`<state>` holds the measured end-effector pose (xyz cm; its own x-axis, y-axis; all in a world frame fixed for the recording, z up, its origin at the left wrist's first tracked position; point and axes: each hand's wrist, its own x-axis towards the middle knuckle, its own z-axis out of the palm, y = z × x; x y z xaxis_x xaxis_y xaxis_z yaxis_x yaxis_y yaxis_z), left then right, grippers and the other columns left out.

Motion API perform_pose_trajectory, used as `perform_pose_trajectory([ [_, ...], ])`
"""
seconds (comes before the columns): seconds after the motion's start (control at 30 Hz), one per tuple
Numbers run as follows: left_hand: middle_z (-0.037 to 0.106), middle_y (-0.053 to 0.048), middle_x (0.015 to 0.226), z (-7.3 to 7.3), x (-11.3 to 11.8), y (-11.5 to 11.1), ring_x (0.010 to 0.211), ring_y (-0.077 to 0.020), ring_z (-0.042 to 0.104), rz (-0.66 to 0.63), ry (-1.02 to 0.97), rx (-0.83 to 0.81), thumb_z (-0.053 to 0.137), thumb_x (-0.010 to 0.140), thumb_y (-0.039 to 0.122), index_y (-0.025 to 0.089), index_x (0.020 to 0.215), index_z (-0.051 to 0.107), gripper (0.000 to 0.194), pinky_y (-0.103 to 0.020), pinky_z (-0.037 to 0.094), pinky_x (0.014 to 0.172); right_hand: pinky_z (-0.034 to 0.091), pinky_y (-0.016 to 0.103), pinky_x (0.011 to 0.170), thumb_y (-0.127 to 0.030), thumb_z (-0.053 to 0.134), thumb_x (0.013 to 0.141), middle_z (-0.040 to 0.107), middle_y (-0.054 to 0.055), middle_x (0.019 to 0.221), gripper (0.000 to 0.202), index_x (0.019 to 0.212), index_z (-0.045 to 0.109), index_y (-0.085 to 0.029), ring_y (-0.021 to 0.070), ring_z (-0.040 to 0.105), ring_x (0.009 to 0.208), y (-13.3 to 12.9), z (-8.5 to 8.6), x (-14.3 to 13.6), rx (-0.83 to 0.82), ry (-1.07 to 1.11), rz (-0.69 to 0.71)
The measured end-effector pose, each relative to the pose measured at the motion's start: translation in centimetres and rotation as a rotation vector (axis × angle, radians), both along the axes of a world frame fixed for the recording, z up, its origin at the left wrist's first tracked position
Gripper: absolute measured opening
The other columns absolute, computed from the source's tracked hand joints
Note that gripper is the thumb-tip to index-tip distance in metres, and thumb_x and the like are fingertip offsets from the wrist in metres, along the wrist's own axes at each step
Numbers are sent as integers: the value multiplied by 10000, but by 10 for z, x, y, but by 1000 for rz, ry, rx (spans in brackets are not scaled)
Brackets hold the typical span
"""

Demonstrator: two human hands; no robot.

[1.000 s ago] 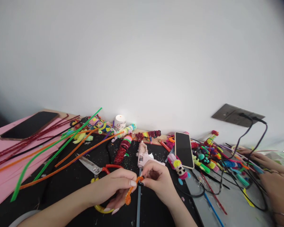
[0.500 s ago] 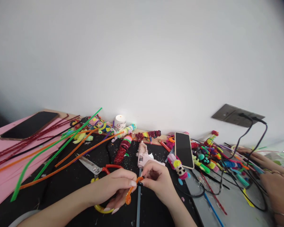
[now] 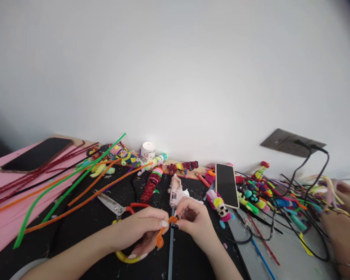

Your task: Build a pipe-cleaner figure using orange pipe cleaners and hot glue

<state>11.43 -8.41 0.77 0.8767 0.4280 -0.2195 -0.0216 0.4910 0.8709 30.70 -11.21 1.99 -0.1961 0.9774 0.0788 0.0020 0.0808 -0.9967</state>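
Between my two hands is a short orange pipe cleaner piece (image 3: 160,240) with a curled lower end. My left hand (image 3: 144,229) pinches it from the left, fingers closed. The thumb and forefinger of my right hand (image 3: 191,219) grip its upper right end, where a small dark bit shows at the fingertips. Just beyond my hands lies a pale pink glue gun (image 3: 176,194), its clear glue stick (image 3: 171,252) running toward me below the orange piece. Scissors (image 3: 116,208) with red and yellow handles lie open beside and partly under my left hand.
Long pipe cleaners (image 3: 84,171) and a dark phone (image 3: 37,154) lie at left. A white cup (image 3: 148,151) stands by the wall. At right are another phone (image 3: 226,184), a doll-like figure (image 3: 220,206), tangled cables, colourful pieces and another person's hands (image 3: 342,229).
The curled orange end has shifted slightly right, and my right fingertips have turned a little. At the far right, the other person's hands have lifted a bundle of pale strips.
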Motion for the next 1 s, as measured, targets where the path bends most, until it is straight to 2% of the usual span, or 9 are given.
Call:
perform_pose_trajectory([
  [0.1, 539, 53, 393, 0, -1, 1, 193, -47, 313, -13, -29, -31, 471, 875, 366, 181, 732, 471, 233, -128, 232, 225, 346, 233, 558, -312, 807, 650, 530, -20, 687, 218, 744, 657, -184, 115, 449, 602, 0, 3, 2, -41, 59, 22],
  [0.27, 549, 54, 409, 3, -2, 2, 200, -42, 313, -29, -49, -23, 477, 886, 410, 185, 760, 457, 259, -125, 225, 238, 381, 234, 586, -351, 754, 726, 561, -8, 702, 196, 823, 708, -187, 119, 472, 618, 1, 6, 4, -70, 38, 72],
  [0.57, 512, 78, 399, 6, -2, 1, 213, -39, 299, -49, 22, 88, 445, 902, 393, 194, 747, 427, 253, -122, 210, 240, 451, 255, 692, -276, 756, 736, 656, 17, 769, 114, 830, 755, -212, 152, 578, 728, 2, 8, 7, -27, 7, 117],
  [0.83, 486, 93, 374, 8, -1, 0, 205, -42, 291, -39, 79, 110, 474, 888, 426, 193, 726, 430, 287, -128, 196, 230, 448, 257, 656, -256, 761, 726, 669, 15, 738, 72, 788, 764, -219, 149, 580, 689, 1, 8, 9, -45, -13, 124],
  [1.0, 500, 85, 376, 6, -1, 1, 206, -43, 304, -31, 36, 66, 489, 882, 423, 188, 726, 447, 285, -127, 214, 237, 429, 248, 638, -308, 740, 748, 647, 16, 751, 123, 817, 752, -207, 144, 555, 683, 2, 7, 10, -54, -24, 122],
])
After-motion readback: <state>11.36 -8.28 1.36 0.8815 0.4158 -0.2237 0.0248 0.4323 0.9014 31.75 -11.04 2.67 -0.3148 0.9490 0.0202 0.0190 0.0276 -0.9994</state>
